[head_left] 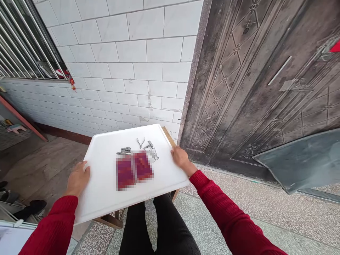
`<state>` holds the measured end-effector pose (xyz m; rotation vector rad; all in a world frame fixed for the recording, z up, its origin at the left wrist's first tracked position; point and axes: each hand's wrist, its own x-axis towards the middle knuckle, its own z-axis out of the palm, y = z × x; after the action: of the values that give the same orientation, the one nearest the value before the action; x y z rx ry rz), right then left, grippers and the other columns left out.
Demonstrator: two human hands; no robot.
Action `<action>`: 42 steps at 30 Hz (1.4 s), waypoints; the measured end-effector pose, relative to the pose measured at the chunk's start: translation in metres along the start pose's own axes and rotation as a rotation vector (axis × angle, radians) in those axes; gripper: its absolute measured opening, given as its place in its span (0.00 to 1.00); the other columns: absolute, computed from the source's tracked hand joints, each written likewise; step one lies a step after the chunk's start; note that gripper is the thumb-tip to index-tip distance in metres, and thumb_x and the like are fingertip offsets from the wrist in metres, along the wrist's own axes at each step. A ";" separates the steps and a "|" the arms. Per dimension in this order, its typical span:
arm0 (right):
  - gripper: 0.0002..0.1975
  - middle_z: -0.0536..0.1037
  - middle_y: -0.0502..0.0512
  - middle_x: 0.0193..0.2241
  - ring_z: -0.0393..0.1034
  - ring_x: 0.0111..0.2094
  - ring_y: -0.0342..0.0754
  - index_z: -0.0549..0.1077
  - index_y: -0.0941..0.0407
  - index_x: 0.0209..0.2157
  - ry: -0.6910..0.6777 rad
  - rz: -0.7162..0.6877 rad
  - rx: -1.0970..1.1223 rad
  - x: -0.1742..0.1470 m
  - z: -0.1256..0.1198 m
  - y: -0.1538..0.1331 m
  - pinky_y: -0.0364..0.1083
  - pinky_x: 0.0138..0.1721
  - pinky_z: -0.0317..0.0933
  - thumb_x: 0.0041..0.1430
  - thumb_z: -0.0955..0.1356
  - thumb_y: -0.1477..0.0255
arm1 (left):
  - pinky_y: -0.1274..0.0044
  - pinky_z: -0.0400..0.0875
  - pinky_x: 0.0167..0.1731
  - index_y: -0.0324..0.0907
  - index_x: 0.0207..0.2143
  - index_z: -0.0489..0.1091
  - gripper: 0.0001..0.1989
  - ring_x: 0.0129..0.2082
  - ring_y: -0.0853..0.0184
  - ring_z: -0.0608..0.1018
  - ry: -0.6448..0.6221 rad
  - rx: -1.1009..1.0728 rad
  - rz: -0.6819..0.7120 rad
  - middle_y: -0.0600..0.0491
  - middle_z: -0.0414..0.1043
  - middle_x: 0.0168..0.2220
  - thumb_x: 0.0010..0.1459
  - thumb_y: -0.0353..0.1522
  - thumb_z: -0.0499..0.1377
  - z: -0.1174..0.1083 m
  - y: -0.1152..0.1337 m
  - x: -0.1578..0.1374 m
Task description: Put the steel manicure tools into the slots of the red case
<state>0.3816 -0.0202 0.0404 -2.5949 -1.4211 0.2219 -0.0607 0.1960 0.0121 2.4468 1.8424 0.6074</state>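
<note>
A white board point(102, 198) with a raised rim lies across a wooden stand in front of me. My left hand point(77, 179) grips its left edge, thumb on top and fingers under the rim. On the opposite side, my right hand point(181, 157) holds the right edge the same way. Near the board's middle lies a red and purple item point(126, 173) in two panels, blurred by pixelation. Just beyond it are metal nail tools: nail clippers point(151, 144), nippers point(141, 143) with spread handles, small scissors point(155, 157), and a cluster of metal pieces point(124, 151).
A white tiled wall point(119, 74) stands behind the board. To the right is a dark patterned door point(239, 81) with a grey sheet point(305, 159) at its foot. Wooden legs point(110, 220) show under the board. A barred window point(23, 39) is at upper left.
</note>
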 end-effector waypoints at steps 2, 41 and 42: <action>0.19 0.75 0.68 0.56 0.77 0.52 0.55 0.73 0.62 0.55 0.003 0.005 -0.014 -0.006 0.001 0.006 0.47 0.48 0.65 0.77 0.56 0.69 | 0.60 0.72 0.60 0.31 0.58 0.70 0.26 0.60 0.48 0.76 -0.023 0.005 -0.001 0.35 0.69 0.64 0.67 0.35 0.45 0.004 0.005 -0.005; 0.10 0.81 0.54 0.40 0.73 0.40 0.47 0.79 0.56 0.45 -0.038 -0.554 0.242 0.006 0.027 -0.144 0.44 0.40 0.58 0.69 0.66 0.73 | 0.64 0.73 0.54 0.45 0.31 0.77 0.08 0.49 0.58 0.80 -0.032 -0.369 0.354 0.50 0.80 0.49 0.63 0.33 0.60 0.026 0.113 -0.015; 0.10 0.81 0.54 0.41 0.73 0.40 0.47 0.79 0.55 0.45 -0.051 -0.553 0.208 0.008 0.022 -0.146 0.44 0.39 0.58 0.68 0.66 0.73 | 0.64 0.73 0.54 0.45 0.31 0.77 0.08 0.49 0.58 0.80 -0.038 -0.393 0.339 0.51 0.80 0.49 0.63 0.33 0.60 0.026 0.113 -0.015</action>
<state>0.2618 0.0651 0.0511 -1.9562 -1.9438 0.3345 0.0479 0.1537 0.0114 2.4788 1.1578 0.8362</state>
